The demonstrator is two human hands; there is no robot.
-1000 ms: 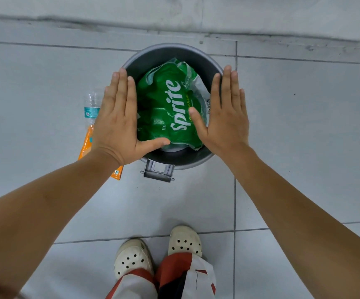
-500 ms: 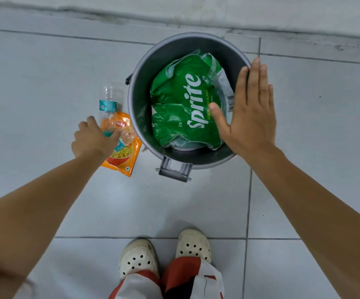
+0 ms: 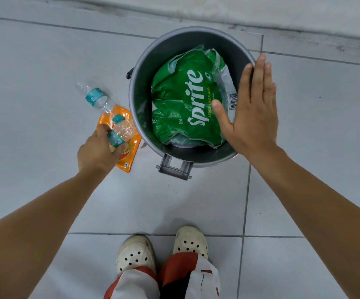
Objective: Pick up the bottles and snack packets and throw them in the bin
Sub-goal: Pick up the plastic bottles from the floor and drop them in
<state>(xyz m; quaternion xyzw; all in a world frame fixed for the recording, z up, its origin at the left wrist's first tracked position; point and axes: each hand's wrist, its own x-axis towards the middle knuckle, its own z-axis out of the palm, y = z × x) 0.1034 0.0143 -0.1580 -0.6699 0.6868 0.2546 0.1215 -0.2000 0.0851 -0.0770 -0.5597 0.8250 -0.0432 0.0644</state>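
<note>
A grey round bin [image 3: 136, 87] stands on the tiled floor with a crumpled green Sprite wrapper [image 3: 181, 100] inside. My right hand [image 3: 253, 113] is flat and open over the bin's right rim, thumb above the wrapper. To the left of the bin lies an orange snack packet [image 3: 130, 155]. My left hand [image 3: 97, 153] is closed around a small clear bottle with a teal label [image 3: 120, 133], on top of the packet. A second clear bottle with a teal label [image 3: 95, 98] lies on the floor just beyond it, its teal cap end over the packet.
A metal bracket [image 3: 174, 168] sticks out from the bin's near side. My feet in white clogs [image 3: 136, 254] stand close behind it. A raised concrete edge [image 3: 217, 11] runs along the far side of the floor.
My left hand left the bin's rim, dropped to the floor at the left and closed on a small bottle over the orange packet. The right hand stayed over the bin's right rim.
</note>
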